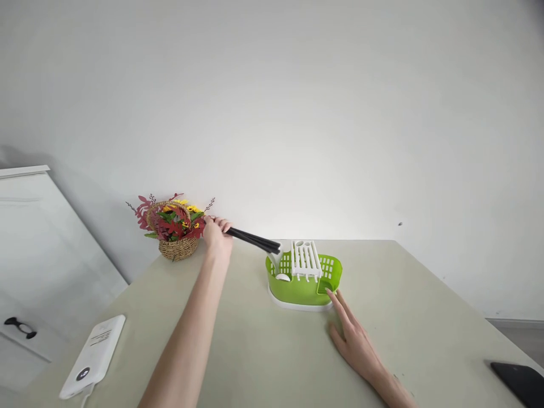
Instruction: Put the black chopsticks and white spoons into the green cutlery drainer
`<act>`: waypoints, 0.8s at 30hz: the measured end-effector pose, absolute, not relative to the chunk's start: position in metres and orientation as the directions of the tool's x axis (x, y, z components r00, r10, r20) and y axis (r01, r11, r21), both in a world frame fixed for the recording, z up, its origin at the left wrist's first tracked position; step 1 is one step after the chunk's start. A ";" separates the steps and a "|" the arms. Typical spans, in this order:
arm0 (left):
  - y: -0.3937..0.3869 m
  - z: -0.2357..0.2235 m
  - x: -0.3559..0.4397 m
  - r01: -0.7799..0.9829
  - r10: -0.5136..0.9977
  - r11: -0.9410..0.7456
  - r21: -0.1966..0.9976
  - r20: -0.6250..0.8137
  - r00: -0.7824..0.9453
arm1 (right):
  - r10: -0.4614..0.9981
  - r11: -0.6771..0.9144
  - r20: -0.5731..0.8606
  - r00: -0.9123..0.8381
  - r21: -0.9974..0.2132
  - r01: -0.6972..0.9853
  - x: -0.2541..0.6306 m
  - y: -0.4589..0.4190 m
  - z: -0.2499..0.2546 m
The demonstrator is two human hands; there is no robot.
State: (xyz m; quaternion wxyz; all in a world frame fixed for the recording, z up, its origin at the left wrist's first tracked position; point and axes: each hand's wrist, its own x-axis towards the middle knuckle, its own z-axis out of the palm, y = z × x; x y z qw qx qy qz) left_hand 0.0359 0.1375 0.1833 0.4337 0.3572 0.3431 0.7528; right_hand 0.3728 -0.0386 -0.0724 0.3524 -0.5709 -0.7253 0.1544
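Note:
My left hand (216,233) is closed around a pair of black chopsticks (254,241), held out over the table with their tips reaching the left rim of a green plastic utensil holder (304,288). The holder has a white slotted insert (305,259) and sits on a white base near the table's far middle. A white spoon handle (277,260) leans inside its left part. My right hand (353,335) lies flat on the table with fingers stretched out, its fingertips touching the holder's front right corner.
A wicker basket of red and yellow artificial flowers (175,225) stands at the table's back left, just behind my left hand. A white power bank (94,356) lies at the front left, a black phone (519,381) at the front right edge. A white cabinet (38,260) stands left.

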 end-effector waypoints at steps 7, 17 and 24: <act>0.087 0.099 -0.038 -0.176 0.989 0.113 0.978 -0.128 -0.076 | 0.938 0.296 0.335 -0.092 -0.632 0.716 0.373 -0.038 -0.073; 0.087 0.013 -0.088 0.481 0.982 0.126 0.867 -0.040 -0.184 | 0.940 0.285 0.331 -0.082 -0.628 0.724 0.374 -0.038 -0.074; 0.092 -0.002 -0.102 0.800 0.947 -0.119 0.587 0.309 -0.086 | 0.943 0.275 0.322 -0.081 -0.622 0.734 0.374 -0.039 -0.073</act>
